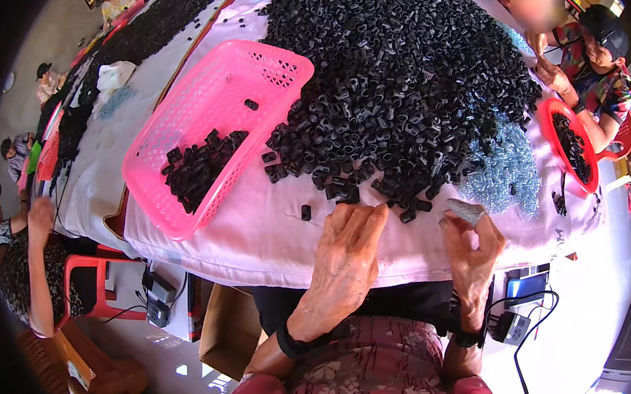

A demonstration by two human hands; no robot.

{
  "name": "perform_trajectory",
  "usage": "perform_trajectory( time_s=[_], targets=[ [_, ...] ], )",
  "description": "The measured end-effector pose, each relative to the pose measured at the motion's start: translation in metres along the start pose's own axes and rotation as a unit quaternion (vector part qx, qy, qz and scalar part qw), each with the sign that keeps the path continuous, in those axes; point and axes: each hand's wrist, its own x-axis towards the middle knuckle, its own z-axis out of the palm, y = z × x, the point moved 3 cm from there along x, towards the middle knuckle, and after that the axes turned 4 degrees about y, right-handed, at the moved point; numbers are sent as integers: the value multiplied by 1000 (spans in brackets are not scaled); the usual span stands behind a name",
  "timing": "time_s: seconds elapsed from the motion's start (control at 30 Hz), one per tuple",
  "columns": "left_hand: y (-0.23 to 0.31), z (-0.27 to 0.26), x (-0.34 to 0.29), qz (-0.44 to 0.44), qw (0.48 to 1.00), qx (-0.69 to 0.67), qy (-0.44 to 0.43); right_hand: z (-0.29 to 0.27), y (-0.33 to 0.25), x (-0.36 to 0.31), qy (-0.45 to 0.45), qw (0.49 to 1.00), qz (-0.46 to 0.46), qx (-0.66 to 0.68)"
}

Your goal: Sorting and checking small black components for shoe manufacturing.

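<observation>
My left hand [351,250] is closed at the near edge of the pile, fingers bent together and knuckles up. Whatever its fingertips hold is hidden. My right hand [475,247] makes a pinch, thumb and finger curled to a ring; anything between the tips is too small to name. Grey wrapping [467,211] covers one of its fingers. Just beyond both hands spreads a large heap of small hollow black plastic pieces [395,79]. One loose black piece [306,212] lies left of my left hand. Beyond my right hand is a heap of small clear bluish pieces [506,171].
A pink perforated basket [171,145] with some black pieces in it stands at left. A red bowl [550,130] of black pieces is at right. Pale pink cloth [260,246] covers the table. Other people sit around it. A black cable [517,362] hangs near my right forearm.
</observation>
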Motion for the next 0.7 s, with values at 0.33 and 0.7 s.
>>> perform_trajectory(
  time_s=[0.33,0.7],
  targets=[
    [-4,3,-1,-156,921,-357,2,3,-6,-9,-37,951,103,288],
    [-7,7,-4,-251,803,-540,-22,21,-8,-7,-68,941,82,323]
  ],
)
